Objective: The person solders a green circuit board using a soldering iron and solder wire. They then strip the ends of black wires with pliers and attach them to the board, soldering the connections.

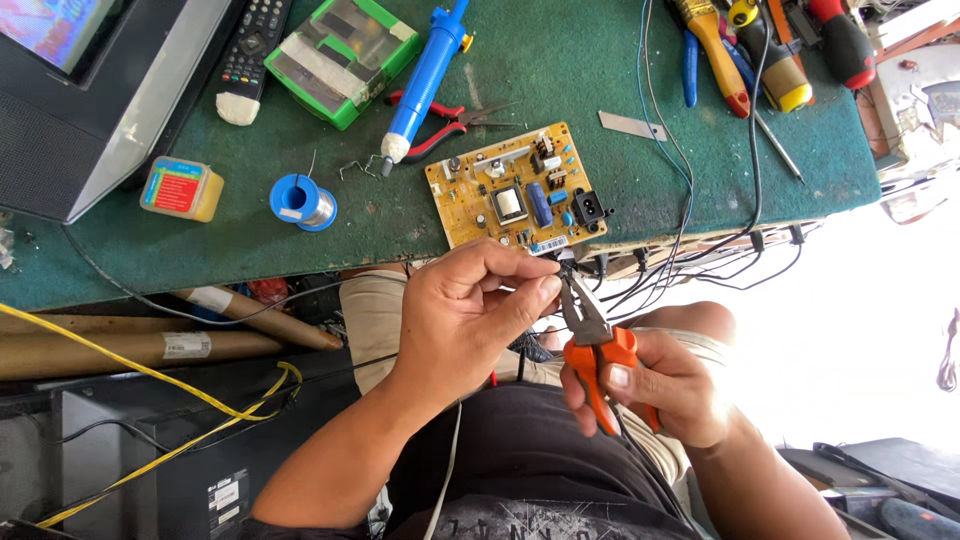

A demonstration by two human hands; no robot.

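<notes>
My left hand (470, 305) pinches a thin dark wire (556, 262) between thumb and fingers, just below the table's front edge. My right hand (665, 385) grips orange-handled pliers (592, 340) whose dark jaws point up and meet the wire beside my left fingertips. A yellow circuit board (518, 190) with a blue capacitor and a black socket lies on the green table mat (600, 60) right above both hands.
On the mat lie a blue desoldering pump (425, 75), a blue solder spool (302, 203), a green box (345, 55), a remote (252, 45), a small yellow tin (182, 188), red pliers (445, 120) and screwdrivers (770, 50). A television (90, 90) stands left. Cables (700, 255) hang off the edge.
</notes>
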